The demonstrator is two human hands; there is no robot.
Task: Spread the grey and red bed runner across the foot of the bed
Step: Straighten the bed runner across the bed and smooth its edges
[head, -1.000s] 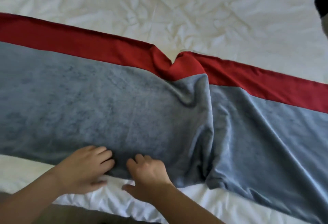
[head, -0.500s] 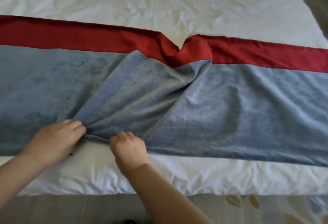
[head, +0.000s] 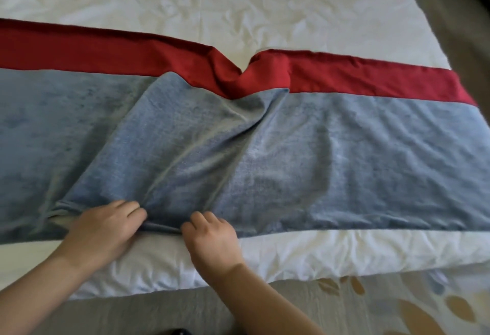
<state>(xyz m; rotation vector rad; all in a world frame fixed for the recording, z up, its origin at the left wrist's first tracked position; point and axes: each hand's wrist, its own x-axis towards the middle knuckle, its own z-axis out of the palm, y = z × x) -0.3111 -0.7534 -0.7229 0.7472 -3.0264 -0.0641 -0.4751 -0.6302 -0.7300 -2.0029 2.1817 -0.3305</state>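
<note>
runner (head: 344, 162): across bed (head: 238, 3), red band on 12 o'clock side, bunched fold mid-span
left hand (head: 103, 228): gripping near hem, 7 o'clock
right hand (head: 212, 236): gripping same hem, 6 o'clock

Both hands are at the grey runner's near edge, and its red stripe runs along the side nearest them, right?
No. The head view shows the runner with its red stripe along the far side; the left hand and right hand are at its near edge.

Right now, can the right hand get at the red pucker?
Probably yes: only grey cloth lies between the right hand and the red pucker, but it must first drop the near hem.
</note>
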